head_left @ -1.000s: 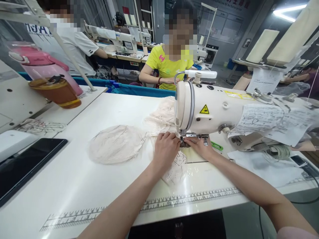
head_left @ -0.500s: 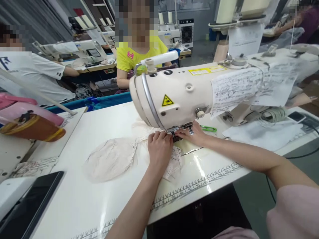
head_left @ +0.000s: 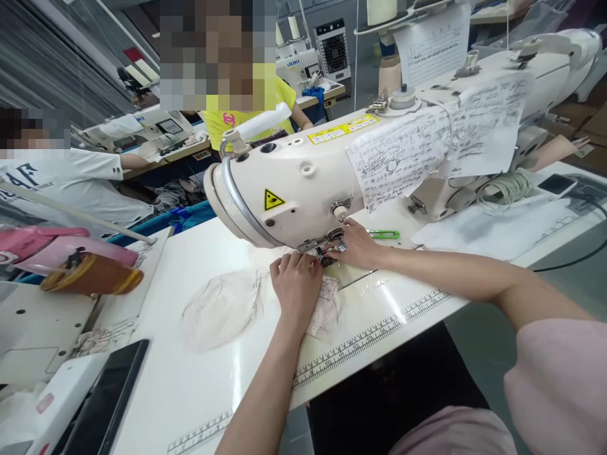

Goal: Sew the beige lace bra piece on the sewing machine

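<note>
Beneath the head of a cream sewing machine (head_left: 303, 183), both my hands are close to the presser foot (head_left: 325, 256). My left hand (head_left: 298, 281) is closed, its fingers curled down on pale cream fabric (head_left: 225, 309) just left of the foot. One rounded, sheer part of that fabric spreads left over the table; a dotted, lacy end (head_left: 326, 306) sticks out below my left wrist. My right hand (head_left: 358, 245) is on the other side of the foot, fingers drawn together toward it. The foot and machine head partly hide its fingertips, and what they pinch is unclear.
A green thread snipper (head_left: 385, 234) lies behind my right forearm. Printed ruler tape (head_left: 370, 335) runs along the table's front edge. At left are a dark phone-like slab (head_left: 111, 398), a brown cup (head_left: 92, 275) and a pink bottle (head_left: 71, 246). Two people sit beyond at other machines.
The camera view has turned and tilted, shifting the machine leftward in the picture. Both hands stay by the presser foot; my left fingers look slightly more bunched. The fabric lies much as before.
</note>
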The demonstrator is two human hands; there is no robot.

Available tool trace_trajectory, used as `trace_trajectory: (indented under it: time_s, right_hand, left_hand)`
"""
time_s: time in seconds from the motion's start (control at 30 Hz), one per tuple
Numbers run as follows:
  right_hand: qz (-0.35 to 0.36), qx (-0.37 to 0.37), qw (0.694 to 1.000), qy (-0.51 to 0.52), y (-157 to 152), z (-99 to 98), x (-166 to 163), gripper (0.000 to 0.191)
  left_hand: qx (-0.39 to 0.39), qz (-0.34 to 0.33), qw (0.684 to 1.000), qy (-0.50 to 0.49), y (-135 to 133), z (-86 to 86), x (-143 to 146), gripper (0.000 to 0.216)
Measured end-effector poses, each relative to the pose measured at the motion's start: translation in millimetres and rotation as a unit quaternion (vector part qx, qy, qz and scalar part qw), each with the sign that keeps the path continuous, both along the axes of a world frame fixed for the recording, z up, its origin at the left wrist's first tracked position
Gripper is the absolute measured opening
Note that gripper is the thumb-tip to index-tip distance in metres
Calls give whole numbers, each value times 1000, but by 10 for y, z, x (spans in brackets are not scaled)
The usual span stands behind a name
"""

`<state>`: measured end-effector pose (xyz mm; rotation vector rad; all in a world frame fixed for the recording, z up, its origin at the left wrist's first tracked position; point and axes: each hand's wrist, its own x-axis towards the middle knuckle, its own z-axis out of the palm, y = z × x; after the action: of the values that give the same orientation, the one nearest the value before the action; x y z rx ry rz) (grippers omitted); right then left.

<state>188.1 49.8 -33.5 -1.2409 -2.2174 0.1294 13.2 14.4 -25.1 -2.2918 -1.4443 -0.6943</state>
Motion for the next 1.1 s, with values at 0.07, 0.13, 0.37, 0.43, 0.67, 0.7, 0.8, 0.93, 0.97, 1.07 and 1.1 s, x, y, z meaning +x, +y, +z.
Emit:
trace_trajectory:
  time_s: [0.07, 0.13, 0.37, 0.43, 0.67, 0.7, 0.8, 0.93, 0.97, 1.07, 1.1]
  right_hand:
    - [-5, -2, 1000, 5, -2, 2, 4, 12]
    - [-8, -5, 1000, 7, -6, 8, 10, 12]
    - [-24, -15, 999, 18, -45, 51, 14, 17]
    - [-29, -23, 999, 20, -53, 65, 11, 16]
    - [-48, -26, 999, 3, -58, 56, -7, 13]
    - [-49, -21, 999, 3, -61, 48, -13, 14]
    - [-53, -5, 998, 14, -74, 24, -33, 16]
    - [-54, 20, 998, 36, -96, 5, -57, 16]
    - [-58, 24, 997, 39, -103, 4, -62, 17]
    - [-72, 18, 996, 38, -122, 2, -77, 19]
    - [-75, 14, 996, 36, -127, 3, -81, 18]
  left_hand:
    - [-6, 9, 1000, -14, -27, 29, -15, 16]
    - [-13, 15, 999, -29, -53, 61, -28, 14]
    - [-35, 22, 998, -49, -82, 88, -47, 14]
    - [-34, 20, 998, -48, -62, 62, -47, 14]
    - [-26, -1, 999, -27, -15, 6, -34, 17]
    - [-23, -2, 999, -22, -20, 7, -34, 16]
    - [-11, 5, 1000, -13, -38, 3, -35, 13]
    - [11, 16, 1000, -11, -38, -10, -43, 12]
    - [16, 16, 1000, -11, -36, -11, -47, 11]
    - [28, 12, 999, -9, -30, -4, -60, 10]
    - [32, 9, 999, -7, -28, 0, -64, 10]
